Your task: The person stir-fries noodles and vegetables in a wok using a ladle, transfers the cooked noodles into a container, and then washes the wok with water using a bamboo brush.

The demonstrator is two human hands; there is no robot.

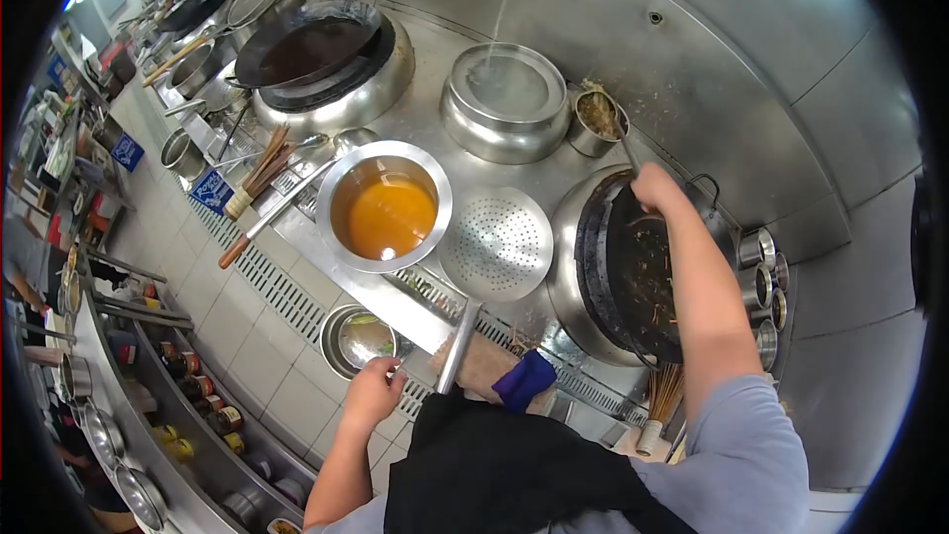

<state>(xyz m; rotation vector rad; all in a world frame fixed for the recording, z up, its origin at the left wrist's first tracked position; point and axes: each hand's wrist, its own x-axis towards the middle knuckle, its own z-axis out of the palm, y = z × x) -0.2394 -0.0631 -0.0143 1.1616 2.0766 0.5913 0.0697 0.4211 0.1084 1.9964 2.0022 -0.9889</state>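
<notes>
On my feed, the right hand (pixel 652 188) is clenched round a long tool (pixel 628 146) slanting forward-left into the small pot (pixel 591 146) (left hand (pixel 372 396): I can't tell).

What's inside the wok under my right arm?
The wok holds what looks like murky brown liquid with small bits. Your right forearm covers part of it, and the wok's bottom is hidden.

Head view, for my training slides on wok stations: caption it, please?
Right hand holds a utensil in a small metal pot; left hand near a round metal vessel.
</notes>
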